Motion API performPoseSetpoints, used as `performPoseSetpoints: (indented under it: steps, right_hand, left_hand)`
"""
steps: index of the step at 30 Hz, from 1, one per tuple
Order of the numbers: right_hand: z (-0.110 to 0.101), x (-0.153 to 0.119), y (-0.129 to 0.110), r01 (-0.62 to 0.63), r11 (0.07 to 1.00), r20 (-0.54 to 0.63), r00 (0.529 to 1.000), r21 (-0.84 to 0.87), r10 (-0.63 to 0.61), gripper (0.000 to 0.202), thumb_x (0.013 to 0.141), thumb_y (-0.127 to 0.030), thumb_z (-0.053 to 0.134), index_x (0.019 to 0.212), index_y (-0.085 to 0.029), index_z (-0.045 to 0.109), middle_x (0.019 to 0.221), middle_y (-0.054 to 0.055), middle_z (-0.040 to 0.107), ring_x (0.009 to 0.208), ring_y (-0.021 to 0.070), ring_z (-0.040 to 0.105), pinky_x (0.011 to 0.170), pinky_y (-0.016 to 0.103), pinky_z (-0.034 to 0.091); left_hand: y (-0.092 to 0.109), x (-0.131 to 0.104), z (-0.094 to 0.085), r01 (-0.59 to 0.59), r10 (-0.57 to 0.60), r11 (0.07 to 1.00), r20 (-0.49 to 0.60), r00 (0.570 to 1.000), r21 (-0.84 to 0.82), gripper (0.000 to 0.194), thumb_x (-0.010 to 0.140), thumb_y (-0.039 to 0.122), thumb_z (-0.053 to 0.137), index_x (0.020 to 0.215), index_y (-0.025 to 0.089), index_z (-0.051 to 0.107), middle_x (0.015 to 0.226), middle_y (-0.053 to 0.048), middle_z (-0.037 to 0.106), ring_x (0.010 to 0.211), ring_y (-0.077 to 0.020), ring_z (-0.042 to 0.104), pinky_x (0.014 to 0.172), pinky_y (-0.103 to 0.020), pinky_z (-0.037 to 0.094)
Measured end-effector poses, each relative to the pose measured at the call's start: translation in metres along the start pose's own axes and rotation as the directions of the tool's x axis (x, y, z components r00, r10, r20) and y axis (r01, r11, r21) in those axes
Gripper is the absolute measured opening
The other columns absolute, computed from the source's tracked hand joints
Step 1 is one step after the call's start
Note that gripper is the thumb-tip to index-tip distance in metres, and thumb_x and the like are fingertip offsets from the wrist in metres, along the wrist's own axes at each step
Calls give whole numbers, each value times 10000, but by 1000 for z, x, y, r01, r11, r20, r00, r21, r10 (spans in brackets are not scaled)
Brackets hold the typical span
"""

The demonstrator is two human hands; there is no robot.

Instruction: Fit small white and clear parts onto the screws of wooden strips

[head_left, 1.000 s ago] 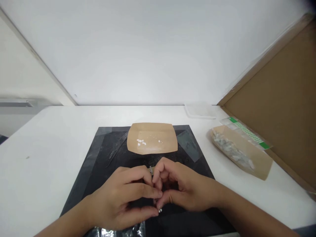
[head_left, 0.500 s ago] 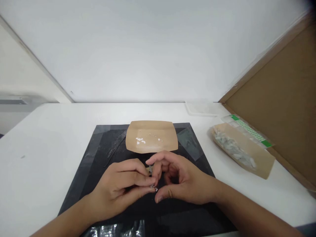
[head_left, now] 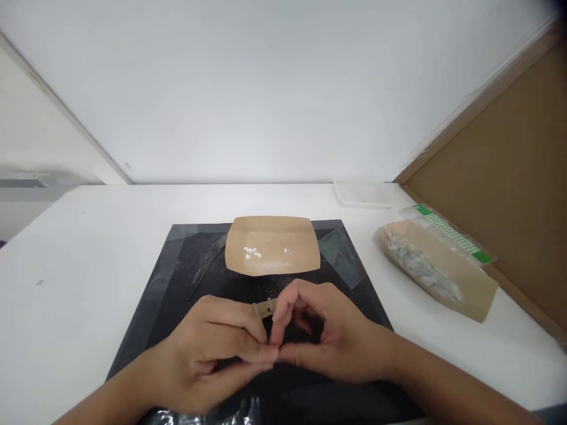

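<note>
Over the black mat, my left hand [head_left: 221,351] is closed, thumb pressed to the fingers. My right hand [head_left: 325,333] is closed in a pinch too, its thumb and forefinger tips meeting the left fingertips. Whatever sits between these fingertips is covered by them. Just behind the fingers, a small tan strip with greyish clear bits [head_left: 264,309] shows in the gap between the two hands; I cannot tell which hand bears it. Beyond the hands stands a shallow brown paper tray [head_left: 274,224] with several small white pieces [head_left: 252,252] and tiny crumbs in it.
The black mat [head_left: 177,254] lies on a white table [head_left: 84,254]. On the right is another brown tray [head_left: 476,298] with clear plastic bits [head_left: 420,268], beside a green-and-clear packet [head_left: 452,233]. A translucent lid [head_left: 363,195] lies near the back wall, and a brown board [head_left: 500,147] borders the right side.
My right thumb and forefinger have closed together against the left fingertips. The small shiny piece seen at the left fingertips is now hidden. Both hands sit slightly lower.
</note>
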State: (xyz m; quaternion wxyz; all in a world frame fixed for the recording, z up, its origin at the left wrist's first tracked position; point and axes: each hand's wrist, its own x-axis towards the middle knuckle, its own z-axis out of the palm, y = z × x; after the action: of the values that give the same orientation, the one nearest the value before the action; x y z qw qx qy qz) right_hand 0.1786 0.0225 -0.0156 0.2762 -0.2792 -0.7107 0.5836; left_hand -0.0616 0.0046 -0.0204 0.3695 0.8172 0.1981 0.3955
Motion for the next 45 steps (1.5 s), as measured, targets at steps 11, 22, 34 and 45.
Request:
performPoseSetpoints:
  steps: [11, 22, 34, 45]
  right_hand:
    - [2, -4, -3, 77, 981, 86, 994, -177, -62, 161, 864, -314, 859, 894, -218, 733, 801, -46, 683, 639, 69, 545, 613, 202, 434]
    - [7, -3, 8, 127, 986, 276, 957, -109, -93, 169, 886, -238, 828, 929, -214, 667, 935, -13, 814, 888, 113, 765, 788, 198, 550]
    - [2, -2, 18, 184, 969, 297, 946, -162, -130, 147, 919, -235, 773, 865, -196, 642, 940, 17, 803, 860, 126, 755, 778, 222, 558]
    - [-6, 1, 11, 48, 996, 250, 968, -73, -28, 172, 904, -265, 806, 823, -181, 678, 890, 2, 772, 772, 98, 693, 740, 209, 531]
  left_hand:
    - [3, 5, 0, 128, -95, 965, 151, 984, -228, 169, 871, 47, 754, 929, 206, 761, 825, -66, 793, 712, -168, 773, 637, -256, 618]
    - [1, -4, -1, 169, -94, 954, 289, 953, -247, 221, 817, 9, 776, 896, 212, 741, 845, -56, 809, 771, -178, 797, 686, -233, 628]
    - [-1, 0, -10, 236, -164, 957, 357, 920, -169, 245, 894, 4, 712, 1012, 213, 757, 933, -65, 785, 856, -177, 777, 788, -250, 617]
    - [-2, -1, -10, 255, -216, 962, 302, 929, -97, 128, 977, 103, 654, 1030, 199, 720, 937, -50, 754, 862, -153, 723, 805, -249, 560]
